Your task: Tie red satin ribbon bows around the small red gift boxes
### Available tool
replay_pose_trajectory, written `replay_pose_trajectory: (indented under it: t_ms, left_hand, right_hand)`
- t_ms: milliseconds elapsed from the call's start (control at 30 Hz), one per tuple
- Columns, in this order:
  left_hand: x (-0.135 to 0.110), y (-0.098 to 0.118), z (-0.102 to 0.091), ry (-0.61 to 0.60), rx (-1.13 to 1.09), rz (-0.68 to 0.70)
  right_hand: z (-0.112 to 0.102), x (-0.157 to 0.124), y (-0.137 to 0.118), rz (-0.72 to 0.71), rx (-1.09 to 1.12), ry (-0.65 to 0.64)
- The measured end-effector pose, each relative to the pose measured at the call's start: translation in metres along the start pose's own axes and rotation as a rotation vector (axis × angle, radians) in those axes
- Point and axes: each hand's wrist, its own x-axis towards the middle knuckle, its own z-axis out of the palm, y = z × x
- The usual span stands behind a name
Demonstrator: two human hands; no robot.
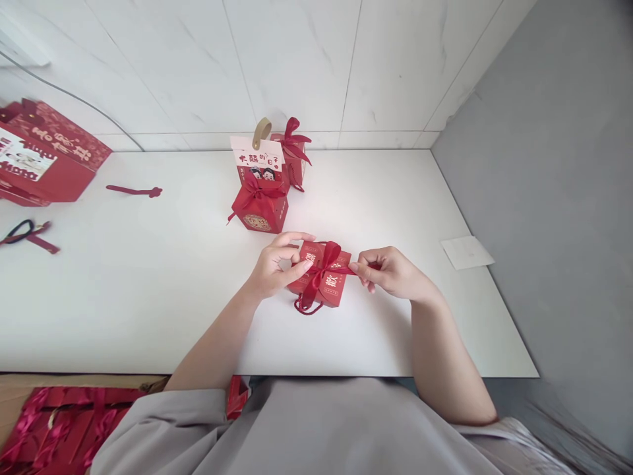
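Note:
A small red gift box (341,288) with white characters lies on the white table before me. A dark red satin ribbon (316,282) is tied in a bow over its top, and a twisted red cord handle (307,309) loops out at the near side. My left hand (277,265) grips the box's left side, thumb on top and index finger along the far edge. At the right side, my right hand (386,272) pinches one end of the ribbon between thumb and fingers. The underside of the box is hidden.
Behind stand red boxes with bows (264,208) and a white-topped box (257,155) with a tan handle. Far left are a large red carton (74,175), a red strap (134,191) and dark-handled scissors (22,231). White paper (467,253) lies right, near the grey wall.

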Motion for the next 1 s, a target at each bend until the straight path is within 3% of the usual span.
replay_pose_trajectory:
  t_ms: [233,400,600,867,1000]
  left_hand:
    - [0.0,-0.007,-0.005,-0.003,-0.098,-0.036]
    - [0.0,-0.009,-0.005,-0.007,-0.169,-0.064]
    - [0.0,-0.007,-0.004,-0.008,-0.142,-0.048]
    - [0.001,-0.005,-0.002,0.009,-0.087,-0.062]
    - [0.001,-0.005,0.0,0.031,-0.06,-0.062]
  right_hand:
    - [-0.014,-0.005,0.0,-0.032,-0.086,-0.01]
    - [-0.013,-0.008,0.0,-0.004,0.126,0.088]
    - [-0.005,-0.006,-0.001,-0.065,0.306,-0.07]
    - [-0.009,-0.005,-0.001,-0.216,0.012,-0.112]
    - [-0.015,-0.006,0.0,-0.196,-0.072,-0.166]
